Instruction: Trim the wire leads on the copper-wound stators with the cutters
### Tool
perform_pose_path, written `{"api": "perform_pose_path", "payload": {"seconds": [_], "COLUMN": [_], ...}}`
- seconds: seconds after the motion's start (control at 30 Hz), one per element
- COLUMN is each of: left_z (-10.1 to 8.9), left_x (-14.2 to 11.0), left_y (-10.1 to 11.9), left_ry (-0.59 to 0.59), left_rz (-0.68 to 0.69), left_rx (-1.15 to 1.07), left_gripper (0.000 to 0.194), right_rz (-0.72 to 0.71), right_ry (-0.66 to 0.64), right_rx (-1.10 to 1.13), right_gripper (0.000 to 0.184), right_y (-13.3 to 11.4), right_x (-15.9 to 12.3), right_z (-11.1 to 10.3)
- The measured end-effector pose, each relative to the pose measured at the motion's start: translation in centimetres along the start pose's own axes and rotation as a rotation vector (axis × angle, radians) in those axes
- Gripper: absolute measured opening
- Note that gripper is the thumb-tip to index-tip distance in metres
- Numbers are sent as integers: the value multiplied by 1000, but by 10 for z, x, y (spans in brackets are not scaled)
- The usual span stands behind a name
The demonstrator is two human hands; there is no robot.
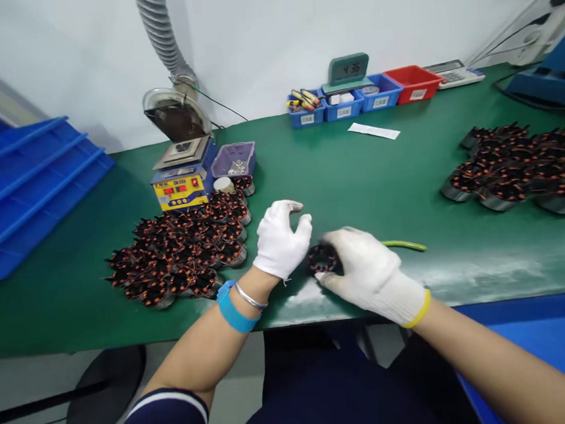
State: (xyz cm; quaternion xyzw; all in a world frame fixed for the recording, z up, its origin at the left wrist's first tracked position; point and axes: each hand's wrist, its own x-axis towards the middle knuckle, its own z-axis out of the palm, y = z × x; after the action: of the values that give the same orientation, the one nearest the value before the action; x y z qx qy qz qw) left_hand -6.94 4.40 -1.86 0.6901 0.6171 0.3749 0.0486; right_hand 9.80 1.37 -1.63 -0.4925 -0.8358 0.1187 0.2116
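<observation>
My right hand [364,267], in a white knit glove with a yellow cuff, grips a motor stator [322,258] with dark slots and copper-coloured windings, low over the green table. The hand looks slightly blurred. Just left of it, my left hand [282,237] is raised in a white glove, thumb and fingers apart with nothing between them. From behind my right hand a yellow-green handle [405,246] sticks out on the table; its other end is hidden. Many similar stators [182,250] stand packed together left of my left hand.
Another group of stators [520,165] stands at the right. A soldering pot [183,181] under an extraction hose [160,31] is at the back left, beside a purple bin [234,155]. Blue bins [344,109], a red bin [412,85] and a clock [348,69] line the wall.
</observation>
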Motion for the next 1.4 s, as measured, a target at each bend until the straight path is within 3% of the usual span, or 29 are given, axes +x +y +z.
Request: {"api": "perform_pose_path", "payload": {"seconds": [0.1,0.17,0.3,0.43,0.5,0.6,0.7,0.77,0.83,0.93,1.2,1.27,1.33,1.4], "left_z": [-12,-21,-35,-38,-38,-43,-51,-56,-58,-57,-50,-52,-54,-53], "left_x": [10,17,28,36,39,41,42,44,48,51,46,43,38,32], "left_y": [-8,-16,-30,-41,-43,-42,-37,-34,-31,-26,-22,-20,-15,-7], "left_ry": [-55,-94,-181,-237,-217,-221,-320,-412,-492,-516,-532,-498,-392,-213], "left_rz": [-27,-96,-265,-346,-382,-413,-405,-375,-345,-339,-218,-157,-88,-8], "left_rx": [395,558,692,719,734,747,762,768,774,820,890,872,843,774], "left_gripper": [36,44,56,55,53,54,58,62,67,69,59,61,61,57], "right_rz": [197,369,434,365,379,479,435,492,612,768,900,899,865,691], "right_ry": [181,221,240,356,354,389,354,355,338,309,345,364,421,437], "right_rx": [-73,-293,-693,-711,-695,-721,-702,-715,-740,-729,-642,-609,-578,-536], "right_gripper": [60,77,58,49,53,61,74,81,88,85,72,75,83,86], "right_y": [42,82,166,222,228,204,170,162,170,200,260,264,259,246], "right_x": [2,2,-8,-18,-17,-17,-18,-16,-12,-3,24,26,25,25], "right_z": [-22,-43,-71,-70,-65,-63,-61,-58,-57,-61,-86,-93,-98,-96]}}
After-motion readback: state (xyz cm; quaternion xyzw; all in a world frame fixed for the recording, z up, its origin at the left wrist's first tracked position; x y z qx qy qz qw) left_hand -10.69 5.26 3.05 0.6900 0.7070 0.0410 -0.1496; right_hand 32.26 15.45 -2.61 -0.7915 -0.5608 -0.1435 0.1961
